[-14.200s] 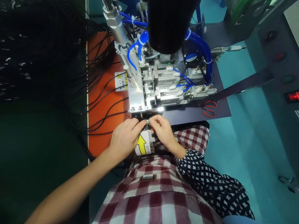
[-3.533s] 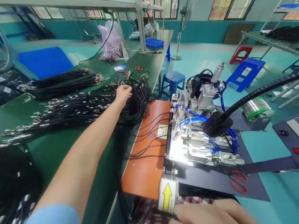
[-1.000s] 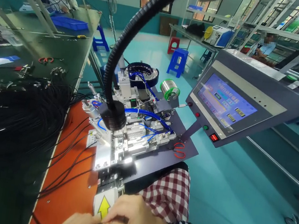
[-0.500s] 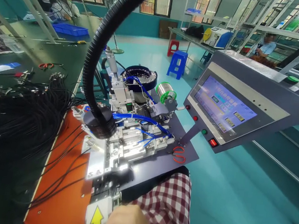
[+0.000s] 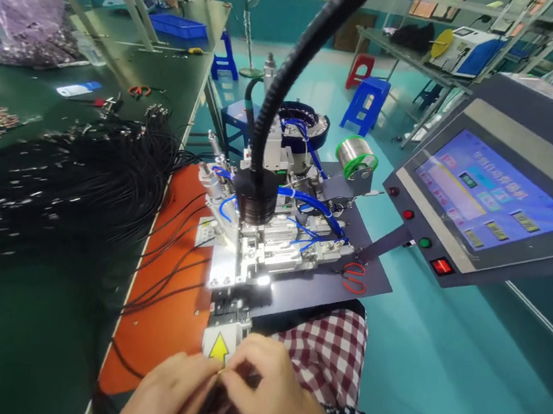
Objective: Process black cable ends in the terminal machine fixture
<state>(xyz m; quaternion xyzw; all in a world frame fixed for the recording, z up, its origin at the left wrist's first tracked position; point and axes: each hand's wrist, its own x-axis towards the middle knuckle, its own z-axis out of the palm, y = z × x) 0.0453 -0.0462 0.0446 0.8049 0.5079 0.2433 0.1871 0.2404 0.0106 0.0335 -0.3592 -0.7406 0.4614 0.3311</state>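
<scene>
My left hand (image 5: 171, 389) and my right hand (image 5: 269, 384) meet low in the view, fingertips pinched together. Whatever small item lies between them is too small to make out. One black cable (image 5: 124, 357) runs up to my left hand and disappears behind it. Just beyond my fingers is a white block with a yellow arrow (image 5: 219, 348), part of a bench machine (image 5: 275, 254) with metal slides and blue air tubes. A black ribbed lamp neck (image 5: 275, 93) arches over it, its head (image 5: 256, 198) lighting the slides.
A large bundle of black cables (image 5: 71, 195) covers the dark green table (image 5: 39, 332) at left, some strands crossing the orange board (image 5: 160, 334). Red-handled snips (image 5: 356, 278) lie on the machine base. A control screen (image 5: 490, 193) stands right, with a solder spool (image 5: 357, 156) behind.
My view has shifted, so the machine sits farther right and higher. My left hand has come into view beside my right, and their fingertips now meet.
</scene>
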